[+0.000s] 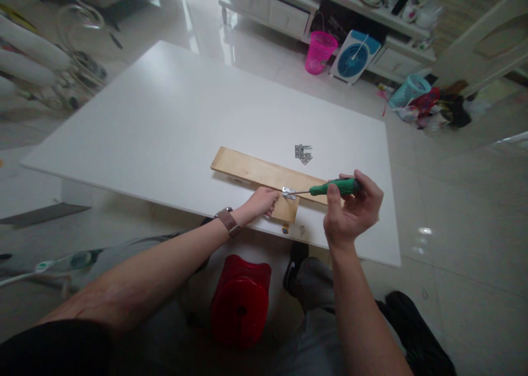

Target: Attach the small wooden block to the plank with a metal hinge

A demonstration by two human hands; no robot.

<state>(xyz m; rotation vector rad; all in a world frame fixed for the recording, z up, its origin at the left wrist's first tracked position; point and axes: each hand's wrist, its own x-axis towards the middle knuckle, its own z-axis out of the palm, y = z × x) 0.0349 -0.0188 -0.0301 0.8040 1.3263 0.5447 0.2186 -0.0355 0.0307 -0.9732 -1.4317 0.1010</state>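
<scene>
My right hand (353, 214) is closed around the green handle of a screwdriver (336, 187). The screwdriver's shaft points left, and its tip meets a small metal hinge (290, 196). This hinge lies where a long wooden board (251, 168) meets a shorter wooden piece (289, 210). Beside the hinge, my left hand (264, 201) has its fingers pinched together over the shorter piece; what they grip, if anything, is hidden. Further back on the white table (185, 112) is a small pile of hinges and screws (303, 153).
A small yellow-and-blue item (285, 228) lies by the table's near edge. Below that edge stands a red stool (240, 304). Across the floor are a pink basket (320, 53), a blue-and-white fan (355, 57) and a light-blue basket (409, 91).
</scene>
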